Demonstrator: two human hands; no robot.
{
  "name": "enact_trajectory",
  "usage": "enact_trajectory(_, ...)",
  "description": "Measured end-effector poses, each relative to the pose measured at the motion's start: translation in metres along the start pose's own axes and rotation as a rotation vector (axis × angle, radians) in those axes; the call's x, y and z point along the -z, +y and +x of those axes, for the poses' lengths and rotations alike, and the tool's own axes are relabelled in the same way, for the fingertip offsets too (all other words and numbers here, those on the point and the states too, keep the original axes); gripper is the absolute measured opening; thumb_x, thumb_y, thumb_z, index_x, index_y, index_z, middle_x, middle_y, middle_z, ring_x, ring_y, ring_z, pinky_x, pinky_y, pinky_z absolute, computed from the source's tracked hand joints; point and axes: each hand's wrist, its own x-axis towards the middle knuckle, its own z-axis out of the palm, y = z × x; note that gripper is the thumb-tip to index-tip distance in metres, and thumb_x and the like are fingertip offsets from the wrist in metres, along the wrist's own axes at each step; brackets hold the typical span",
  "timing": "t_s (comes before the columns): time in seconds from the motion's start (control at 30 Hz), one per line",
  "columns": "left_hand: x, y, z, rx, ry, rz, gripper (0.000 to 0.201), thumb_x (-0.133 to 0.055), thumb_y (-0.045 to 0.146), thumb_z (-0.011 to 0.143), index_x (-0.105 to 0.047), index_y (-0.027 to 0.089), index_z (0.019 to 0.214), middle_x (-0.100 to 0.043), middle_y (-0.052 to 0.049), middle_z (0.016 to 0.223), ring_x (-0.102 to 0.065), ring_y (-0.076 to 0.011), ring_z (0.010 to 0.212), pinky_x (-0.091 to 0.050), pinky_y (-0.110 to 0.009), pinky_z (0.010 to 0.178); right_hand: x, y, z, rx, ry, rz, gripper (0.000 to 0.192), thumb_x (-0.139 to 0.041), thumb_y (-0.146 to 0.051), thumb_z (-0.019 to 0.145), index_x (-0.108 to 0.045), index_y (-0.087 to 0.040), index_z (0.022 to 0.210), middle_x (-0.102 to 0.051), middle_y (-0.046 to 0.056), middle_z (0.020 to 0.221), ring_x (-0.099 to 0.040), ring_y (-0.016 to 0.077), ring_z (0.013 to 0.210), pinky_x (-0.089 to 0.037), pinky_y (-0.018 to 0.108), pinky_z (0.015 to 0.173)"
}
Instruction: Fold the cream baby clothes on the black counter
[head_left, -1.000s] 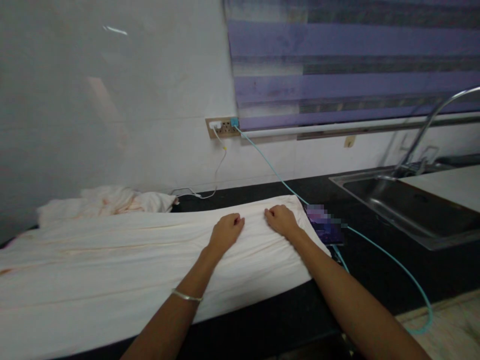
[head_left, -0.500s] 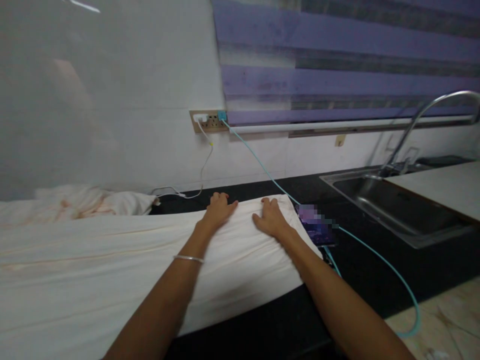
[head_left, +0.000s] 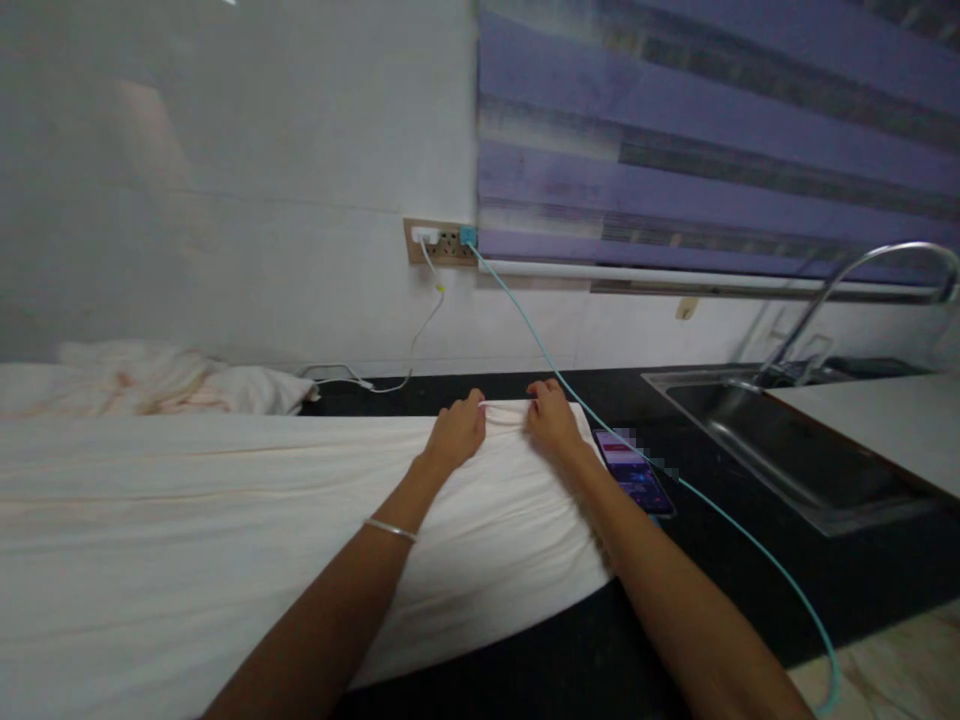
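Observation:
A long white cloth (head_left: 247, 530) with faint creases lies along the black countertop (head_left: 540, 660). At its far edge, close to the right end, my left hand (head_left: 457, 432) is closed on the cloth, pinching the edge between thumb and fingers. A short way to the right, my right hand (head_left: 551, 418) grips the same edge near the corner. Between the two hands the edge is slightly lifted and puckered. The tips of some fingers are hidden behind the fold. A bracelet (head_left: 391, 530) circles my left wrist.
A phone (head_left: 636, 472) lies just right of the cloth, with a teal cable (head_left: 757, 545) running over it from the wall socket (head_left: 442, 243). Another crumpled cloth (head_left: 172, 380) sits at the back left. A sink (head_left: 787, 440) with a tall faucet (head_left: 817, 300) is at right.
My hands, spread on the cloth before, have closed on its far edge and drawn it up slightly between them. The camera view has shifted a little.

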Motion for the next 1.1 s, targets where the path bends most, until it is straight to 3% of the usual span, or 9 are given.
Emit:
enact_trajectory(0.07, 0.003, -0.001, 0.0, 0.003, 0.014, -0.02, 0.035, -0.027, 0.034, 0.107, -0.05, 0.018, 0.127, -0.071, -0.014, 0.104, -0.068, -0.028, 0.096, -0.049, -0.04, 0.088, 0.013, 0.015, 0.022, -0.01, -0.115, -0.115, 0.054, -0.05, -0.015, 0.092, -0.051, -0.011, 0.146, -0.057, 0.019, 0.143, -0.054, 0.0279, 0.133, -0.045, 0.034, 0.109)
enact_trajectory(0.13, 0.005, -0.003, -0.001, -0.005, 0.04, -0.07, 0.034, -0.026, 0.035, 0.108, -0.05, 0.019, 0.126, -0.071, -0.013, 0.103, -0.069, -0.0263, 0.095, -0.05, -0.037, 0.086, 0.027, 0.029, 0.041, 0.03, -0.356, -0.263, 0.065, -0.055, -0.019, 0.09, -0.045, -0.008, 0.153, -0.057, 0.021, 0.146, -0.056, 0.0299, 0.132, -0.047, 0.034, 0.106)
enact_trajectory(0.17, 0.005, -0.005, -0.001, -0.015, 0.058, -0.105, 0.034, -0.026, 0.035, 0.108, -0.05, 0.019, 0.126, -0.071, -0.013, 0.104, -0.069, -0.0258, 0.095, -0.05, -0.036, 0.086, 0.032, 0.035, 0.049, 0.061, -0.413, -0.28, 0.064, -0.059, -0.021, 0.088, -0.051, -0.01, 0.151, -0.06, 0.019, 0.145, -0.059, 0.0296, 0.13, -0.048, 0.033, 0.104)
enact_trajectory(0.37, 0.003, -0.008, 0.001, -0.06, 0.106, -0.213, 0.033, -0.03, 0.037, 0.108, -0.053, 0.019, 0.125, -0.071, -0.012, 0.103, -0.069, -0.0256, 0.098, -0.051, -0.037, 0.09, 0.047, 0.046, 0.062, 0.155, -0.629, -0.406, 0.033, -0.074, -0.027, 0.08, -0.08, -0.013, 0.109, -0.076, 0.017, 0.114, -0.068, 0.0334, 0.112, -0.051, 0.038, 0.096)
enact_trajectory(0.57, 0.014, -0.003, 0.0, -0.045, 0.103, -0.265, 0.035, -0.031, 0.042, 0.108, -0.057, 0.019, 0.117, -0.072, -0.011, 0.105, -0.068, -0.0232, 0.098, -0.049, -0.034, 0.087, 0.076, 0.049, 0.045, 0.304, -0.553, -0.437, 0.027, -0.058, -0.026, 0.096, -0.076, -0.007, 0.101, -0.073, 0.023, 0.114, -0.059, 0.0319, 0.121, -0.039, 0.037, 0.105)
enact_trajectory(0.7, 0.026, 0.002, -0.003, -0.045, 0.111, -0.224, 0.05, -0.026, 0.052, 0.108, -0.063, 0.021, 0.098, -0.071, -0.008, 0.096, -0.065, -0.0209, 0.088, -0.044, -0.031, 0.076, 0.111, 0.052, 0.019, 0.471, -0.407, -0.319, 0.026, -0.051, -0.027, 0.102, -0.069, -0.009, 0.102, -0.071, 0.02, 0.111, -0.063, 0.0253, 0.103, -0.042, 0.031, 0.088)
enact_trajectory(0.8, 0.035, 0.007, -0.006, -0.03, 0.035, -0.201, 0.058, -0.024, 0.059, 0.107, -0.068, 0.022, 0.096, -0.073, -0.008, 0.093, -0.066, -0.0218, 0.086, -0.04, -0.031, 0.071, 0.132, 0.051, -0.01, 0.492, -0.391, -0.271, 0.018, -0.051, -0.027, 0.103, -0.064, -0.014, 0.1, -0.07, 0.013, 0.098, -0.061, 0.0207, 0.085, -0.04, 0.029, 0.075)
enact_trajectory(0.93, 0.052, 0.017, -0.008, -0.023, -0.033, -0.167, 0.069, -0.021, 0.062, 0.105, -0.073, 0.02, 0.085, -0.075, -0.011, 0.092, -0.068, -0.0244, 0.089, -0.04, -0.031, 0.072, 0.148, 0.051, -0.062, 0.569, -0.399, -0.252, 0.019, -0.05, -0.032, 0.105, -0.06, -0.017, 0.099, -0.067, 0.01, 0.101, -0.06, 0.0194, 0.086, -0.04, 0.029, 0.075)
enact_trajectory(1.1, 0.089, 0.044, -0.007, -0.17, -0.326, -0.136, 0.067, -0.034, 0.066, 0.1, -0.071, 0.018, 0.071, -0.069, -0.009, 0.072, -0.061, -0.0202, 0.067, -0.037, -0.032, 0.064, 0.153, 0.056, -0.126, 0.71, -0.366, -0.269, 0.014, -0.051, -0.027, 0.105, -0.06, -0.018, 0.098, -0.064, 0.01, 0.101, -0.058, 0.0206, 0.089, -0.043, 0.031, 0.08)
